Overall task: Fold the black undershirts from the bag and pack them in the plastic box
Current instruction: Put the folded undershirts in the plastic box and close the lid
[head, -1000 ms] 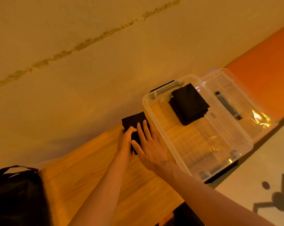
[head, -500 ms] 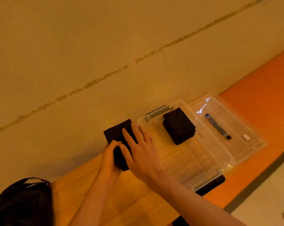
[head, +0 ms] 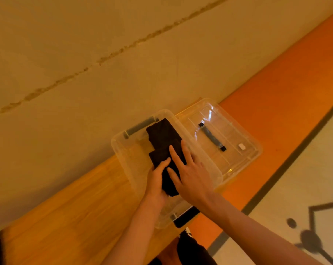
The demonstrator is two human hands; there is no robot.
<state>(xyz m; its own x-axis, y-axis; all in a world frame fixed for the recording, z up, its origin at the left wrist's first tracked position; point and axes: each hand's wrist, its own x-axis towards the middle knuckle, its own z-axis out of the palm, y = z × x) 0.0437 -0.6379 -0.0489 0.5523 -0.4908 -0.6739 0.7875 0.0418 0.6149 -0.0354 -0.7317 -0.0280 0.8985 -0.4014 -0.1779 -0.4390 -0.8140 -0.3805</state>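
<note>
Left hand (head: pixel 156 180): grips the folded undershirt (head: pixel 160 155) at its left edge; thumb on top
Right hand (head: pixel 190 178): fingers straight and spread; pressed flat on the same garment
Location: within the plastic box (head: pixel 121 150), near half; overlaps the packed stack (head: pixel 161 132) at the far end
Open room: bare box floor on either side; lid (head: pixel 238 134) just beside the right rim
Writing: white label (head: pixel 242 146) on lid; too small to read

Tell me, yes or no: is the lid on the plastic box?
No, the lid lies beside the open plastic box, not on it.
</note>
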